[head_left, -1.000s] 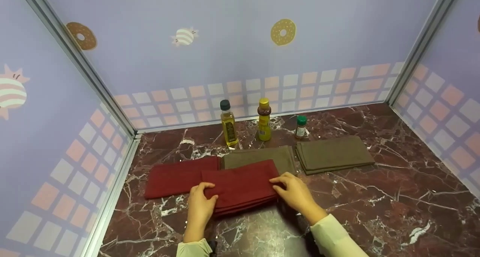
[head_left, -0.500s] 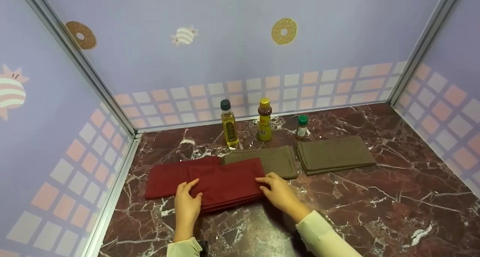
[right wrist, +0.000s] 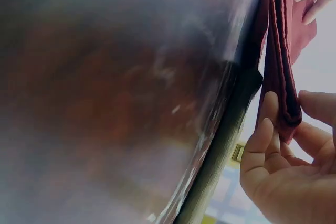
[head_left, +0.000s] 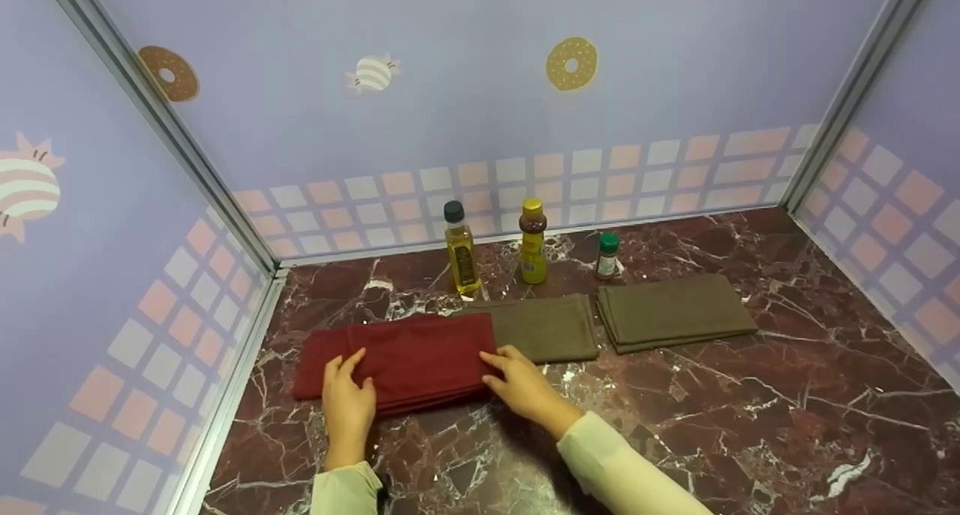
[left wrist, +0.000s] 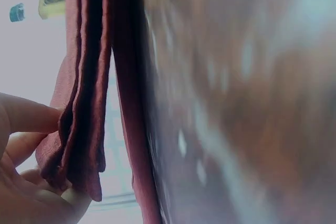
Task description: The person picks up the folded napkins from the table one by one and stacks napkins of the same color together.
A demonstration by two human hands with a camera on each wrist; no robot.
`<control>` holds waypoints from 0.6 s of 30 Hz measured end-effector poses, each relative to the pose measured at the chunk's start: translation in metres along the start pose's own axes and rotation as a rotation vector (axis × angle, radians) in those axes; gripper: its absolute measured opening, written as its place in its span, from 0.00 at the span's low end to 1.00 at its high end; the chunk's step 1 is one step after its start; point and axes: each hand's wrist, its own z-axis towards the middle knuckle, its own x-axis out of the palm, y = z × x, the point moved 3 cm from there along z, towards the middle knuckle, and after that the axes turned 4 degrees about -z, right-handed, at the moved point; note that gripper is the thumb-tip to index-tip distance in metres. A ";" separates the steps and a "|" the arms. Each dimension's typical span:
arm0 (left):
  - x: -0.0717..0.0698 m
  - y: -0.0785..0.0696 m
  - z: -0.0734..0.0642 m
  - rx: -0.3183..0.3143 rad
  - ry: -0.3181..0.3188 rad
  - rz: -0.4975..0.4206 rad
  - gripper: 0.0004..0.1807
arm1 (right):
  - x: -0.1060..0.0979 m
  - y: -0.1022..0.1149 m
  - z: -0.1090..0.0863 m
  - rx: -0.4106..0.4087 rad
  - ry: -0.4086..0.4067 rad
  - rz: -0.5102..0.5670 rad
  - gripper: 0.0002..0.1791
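Note:
A folded dark red cloth (head_left: 427,357) is held by both hands, one at each short end. At its left end my left hand (head_left: 349,402) pinches the layers between thumb and fingers. My right hand (head_left: 525,387) grips the right end, with fingers above and below the fold in the right wrist view. Beneath it lies a second folded red cloth (head_left: 319,365), mostly covered in the head view. A gap shows between the held cloth (left wrist: 86,77) and the lower one in the left wrist view. The held cloth also overlaps the left edge of a folded olive cloth (head_left: 547,327).
Another folded olive cloth (head_left: 675,312) lies to the right. Behind the cloths stand a dark-capped oil bottle (head_left: 463,256), a yellow-capped bottle (head_left: 533,252) and a small green-capped jar (head_left: 607,258). Patterned panels (head_left: 480,87) enclose the marbled table (head_left: 675,425).
Both hands have carried the held red cloth leftward, over the lower red cloth. More of the middle olive cloth shows now. The bottles and jar stay in place.

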 end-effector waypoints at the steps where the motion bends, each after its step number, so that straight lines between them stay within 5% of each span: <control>1: -0.001 0.002 0.002 -0.004 0.002 0.007 0.26 | 0.001 0.002 0.002 -0.003 0.006 -0.002 0.25; 18: -0.019 0.035 0.030 -0.110 0.056 0.062 0.30 | 0.031 0.034 0.034 -0.062 0.016 -0.045 0.26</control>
